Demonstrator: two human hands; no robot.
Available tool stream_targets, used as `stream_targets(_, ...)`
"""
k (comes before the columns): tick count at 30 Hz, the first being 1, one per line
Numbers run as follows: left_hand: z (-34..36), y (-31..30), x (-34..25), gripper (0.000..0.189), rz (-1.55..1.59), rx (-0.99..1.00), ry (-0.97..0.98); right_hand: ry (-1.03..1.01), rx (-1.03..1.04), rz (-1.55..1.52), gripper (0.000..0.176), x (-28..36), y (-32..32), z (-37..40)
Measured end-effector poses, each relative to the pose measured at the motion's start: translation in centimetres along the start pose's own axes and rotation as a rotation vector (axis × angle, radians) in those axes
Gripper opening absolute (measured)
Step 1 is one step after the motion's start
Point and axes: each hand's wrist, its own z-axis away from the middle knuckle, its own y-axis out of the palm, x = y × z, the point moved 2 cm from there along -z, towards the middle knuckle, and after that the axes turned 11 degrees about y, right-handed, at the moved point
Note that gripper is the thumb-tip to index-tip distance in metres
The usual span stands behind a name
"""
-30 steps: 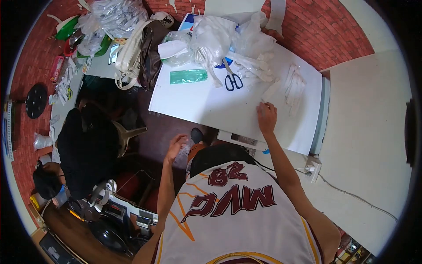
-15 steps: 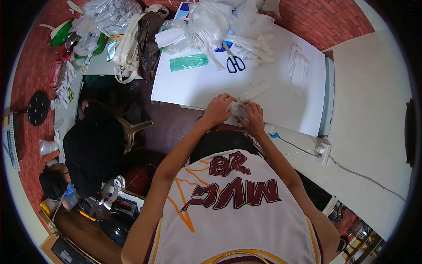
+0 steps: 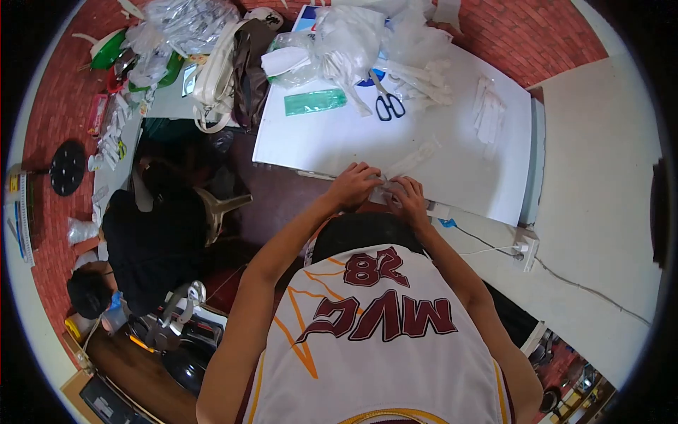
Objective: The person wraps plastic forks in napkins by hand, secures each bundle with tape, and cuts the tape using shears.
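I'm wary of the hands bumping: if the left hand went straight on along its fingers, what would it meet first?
Probably the thin translucent plastic at the fingertips of the left hand, then the right hand close beyond. Depth is hard to judge here.

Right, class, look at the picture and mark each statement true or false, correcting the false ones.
1. The scissors lie on the white table. True.
2. The left hand holds the scissors. False: it is beside the right hand, by the clear plastic at the table's near edge.
3. The green packet lies left of the scissors. True.
4. The other person wears a white top. False: it is black.
5. The two hands are at opposite ends of the table. False: they are close together.
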Motion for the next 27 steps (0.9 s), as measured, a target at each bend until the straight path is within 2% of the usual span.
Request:
stream_targets(6,0.4,0.3,0.0,0.016,0.127,-0.104,-0.062,0.089,-0.049,-0.075,0.048,1.5,-0.3,-1.0)
stream_targets(10,-2.5,-3.1,-1.5,0.019,0.260,-0.239,-0.129,0.089,-0.175,-0.097,0.035,3.1,-3.0,-3.9)
stream_targets(11,-3.2,-4.3,-1.9,0.020,0.287,-0.292,-0.139,0.100,-0.207,-0.114,0.031,3.2,-4.2,-4.7)
stream_targets(14,-6.6,-10.4,-4.0,0.020,0.608,-0.361,-0.425,0.170,-0.292,-0.124,0.020,4.5,-10.1,-8.5)
stream_targets(15,-6.8,-10.8,-3.9,0.021,0.615,-0.469,-0.426,0.192,-0.299,-0.140,0.017,4.3,-12.6,-9.8)
stream_targets(16,-6.4,-10.8,-3.6,0.019,0.652,-0.483,-0.489,0.213,-0.307,-0.155,0.014,3.9,-15.1,-11.1)
stream_targets(18,-5.2,-10.6,-2.7,0.018,0.727,-0.509,-0.607,0.468,-0.284,-0.225,0.009,3.4,-19.6,-13.0)
stream_targets(21,-2.7,-8.3,-1.7,0.017,0.773,-0.553,-0.650,0.288,-0.148,-0.242,0.010,3.4,-22.5,-15.3)
stream_targets(24,-1.6,-7.3,-2.0,0.016,0.780,-0.458,-0.704,0.411,-0.114,-0.635,0.013,2.6,-22.9,-15.7)
stream_targets(27,-2.2,-7.2,-2.9,0.019,0.808,-0.368,-0.739,0.441,0.056,-1.005,0.013,2.8,-21.6,-16.8)
